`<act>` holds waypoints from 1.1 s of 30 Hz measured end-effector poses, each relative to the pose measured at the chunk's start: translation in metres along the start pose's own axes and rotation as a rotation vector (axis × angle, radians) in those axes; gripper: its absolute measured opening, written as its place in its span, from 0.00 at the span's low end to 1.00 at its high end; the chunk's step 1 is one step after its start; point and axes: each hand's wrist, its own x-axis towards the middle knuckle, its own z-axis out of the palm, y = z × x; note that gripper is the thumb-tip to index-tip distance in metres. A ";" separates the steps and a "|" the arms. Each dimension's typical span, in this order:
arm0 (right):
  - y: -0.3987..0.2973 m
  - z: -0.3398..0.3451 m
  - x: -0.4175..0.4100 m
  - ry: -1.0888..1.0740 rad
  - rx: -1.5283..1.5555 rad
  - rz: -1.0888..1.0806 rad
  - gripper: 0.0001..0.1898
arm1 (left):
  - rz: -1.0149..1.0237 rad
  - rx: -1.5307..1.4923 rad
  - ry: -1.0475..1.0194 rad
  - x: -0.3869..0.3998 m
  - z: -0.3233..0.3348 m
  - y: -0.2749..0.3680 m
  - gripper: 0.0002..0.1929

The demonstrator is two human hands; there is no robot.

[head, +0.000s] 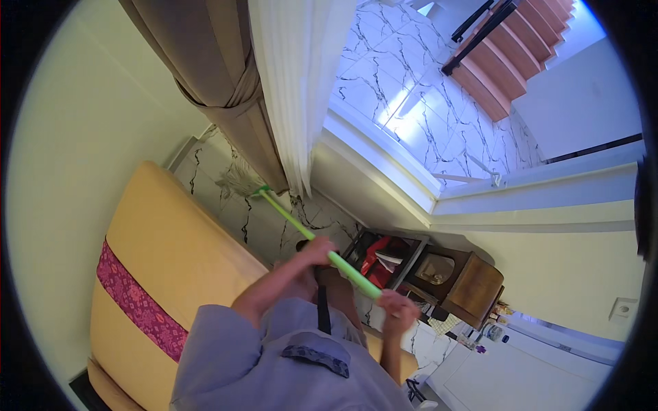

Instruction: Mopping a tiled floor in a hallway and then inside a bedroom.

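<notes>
A string mop with a bright green handle [354, 275] slants across the middle of the view. My left hand [320, 251] is wrapped around the handle partway along it. Lower right, my right hand [399, 310] closes around the handle near its upper end. The grey-white mop head [240, 180], below its green collar [262, 190], lies spread on the marble-patterned tile floor [231, 221]. It rests beside the hem of the brown curtain [257, 138], between that curtain and the bed corner.
On the left stands a bed [175, 231] with a yellow sheet and magenta patterned runner [136, 298]. A white sheer curtain [288, 92] hangs by the window frame [380, 154]. To the right are a black shelf [411, 257], a wooden box [473, 287] and a white cabinet [519, 370] with small bottles.
</notes>
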 end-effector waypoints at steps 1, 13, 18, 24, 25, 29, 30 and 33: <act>-0.019 -0.011 0.002 -0.003 -0.024 -0.039 0.17 | 0.088 -0.100 0.101 0.008 0.016 0.011 0.10; -0.127 -0.041 -0.004 0.261 -0.236 -0.435 0.14 | 0.407 -0.332 -0.439 0.061 -0.028 0.194 0.12; -0.094 -0.064 0.010 0.283 -0.067 -0.384 0.13 | 0.280 -0.332 -0.452 0.045 -0.025 0.157 0.12; -0.006 -0.010 0.057 -0.039 0.135 -0.239 0.13 | -0.108 -0.235 -0.275 0.021 -0.063 0.041 0.13; 0.001 0.024 0.059 -0.190 0.199 -0.137 0.14 | -0.173 -0.145 -0.171 0.002 -0.042 -0.001 0.13; 0.055 0.090 0.043 -0.519 -0.025 0.051 0.09 | -0.300 -0.029 0.083 -0.071 -0.064 -0.092 0.10; 0.077 0.097 0.033 -0.610 -0.045 0.040 0.07 | -0.329 -0.004 0.084 -0.093 -0.061 -0.108 0.10; 0.111 0.105 0.001 -0.706 0.155 0.239 0.05 | -0.426 -0.001 0.093 -0.129 -0.053 -0.125 0.11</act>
